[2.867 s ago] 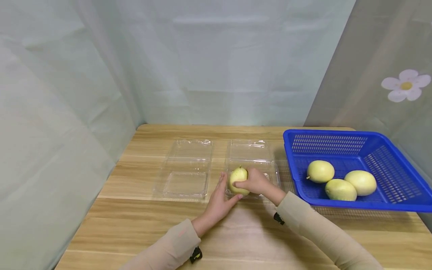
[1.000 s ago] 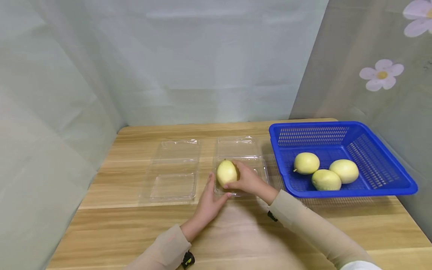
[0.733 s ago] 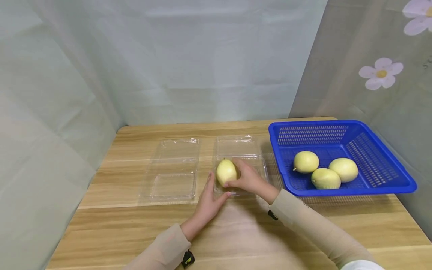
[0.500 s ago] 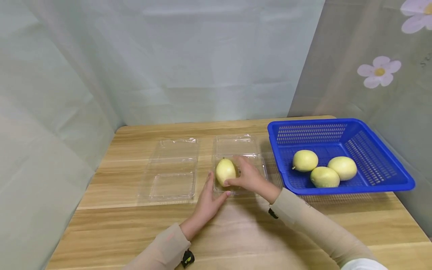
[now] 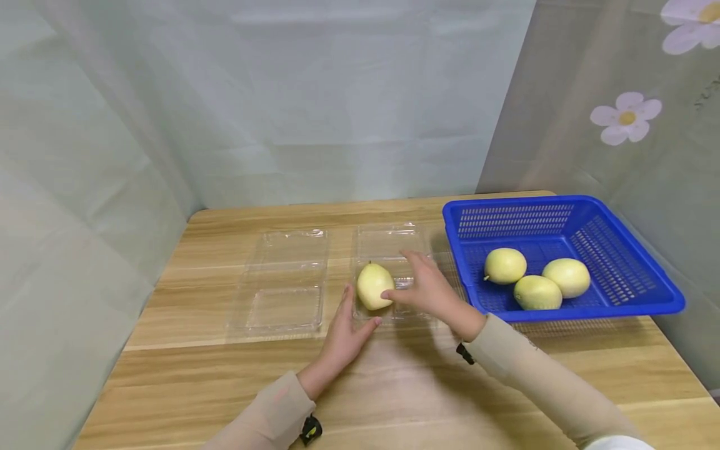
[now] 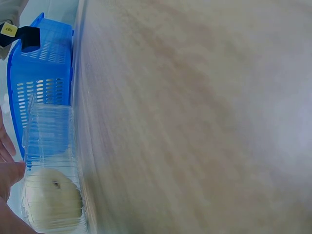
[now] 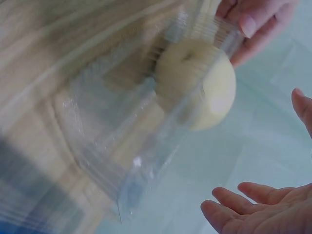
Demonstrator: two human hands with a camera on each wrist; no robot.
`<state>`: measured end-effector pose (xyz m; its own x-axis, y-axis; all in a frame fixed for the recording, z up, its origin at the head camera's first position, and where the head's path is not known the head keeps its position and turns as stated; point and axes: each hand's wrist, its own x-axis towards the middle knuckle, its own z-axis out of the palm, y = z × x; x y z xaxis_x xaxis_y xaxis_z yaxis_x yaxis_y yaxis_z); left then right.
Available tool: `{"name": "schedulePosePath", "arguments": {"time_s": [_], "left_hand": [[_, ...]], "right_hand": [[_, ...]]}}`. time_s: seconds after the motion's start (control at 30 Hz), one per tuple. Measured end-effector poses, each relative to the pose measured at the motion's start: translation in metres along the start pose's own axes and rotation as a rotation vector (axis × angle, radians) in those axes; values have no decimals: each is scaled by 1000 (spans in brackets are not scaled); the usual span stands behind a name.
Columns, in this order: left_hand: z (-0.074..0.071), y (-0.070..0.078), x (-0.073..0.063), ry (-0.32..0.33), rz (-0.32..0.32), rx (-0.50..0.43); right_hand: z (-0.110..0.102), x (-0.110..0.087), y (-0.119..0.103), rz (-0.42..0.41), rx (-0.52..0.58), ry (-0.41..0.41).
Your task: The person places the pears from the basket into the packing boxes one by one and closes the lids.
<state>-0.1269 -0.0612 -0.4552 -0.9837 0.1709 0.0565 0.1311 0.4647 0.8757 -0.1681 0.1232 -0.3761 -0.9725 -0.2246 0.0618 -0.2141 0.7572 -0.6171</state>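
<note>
A pale yellow oval fruit with a thin stem sits in the left part of the front half of a clear plastic clamshell box, whose lid lies open at the back. My left hand is at the box's front left corner, fingers straight along its side and thumb at the front wall. Just right of the fruit is my right hand, fingers spread and holding nothing, with the thumb overlapping the fruit's edge in the head view. Through the clear wall the fruit also shows in the left wrist view.
A second open clamshell box lies to the left on the wooden table. At the right stands a blue plastic basket holding three similar fruits. Pale curtains hang behind the table.
My right hand gripped the fruit in the earlier frames; its fingers have spread and drawn off to the right. The fruit stays in the box, and the left hand keeps its place there.
</note>
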Motion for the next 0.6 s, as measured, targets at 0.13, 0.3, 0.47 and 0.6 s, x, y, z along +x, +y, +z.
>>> {"name": "schedulePosePath", "arguments": {"time_s": [0.13,0.3,0.47,0.6], "left_hand": [[0,-1,0,10,-3,2],[0,-1,0,17,-5,2],[0,-1,0,12,0,-1],[0,0,-1,5,-3,0]], "right_hand": [[-10,-1,5,9,11,5],[-23,0,15,44,31,15],[-36,-3,24,59,32,36],[-46,-8,30,79,20,39]]}}
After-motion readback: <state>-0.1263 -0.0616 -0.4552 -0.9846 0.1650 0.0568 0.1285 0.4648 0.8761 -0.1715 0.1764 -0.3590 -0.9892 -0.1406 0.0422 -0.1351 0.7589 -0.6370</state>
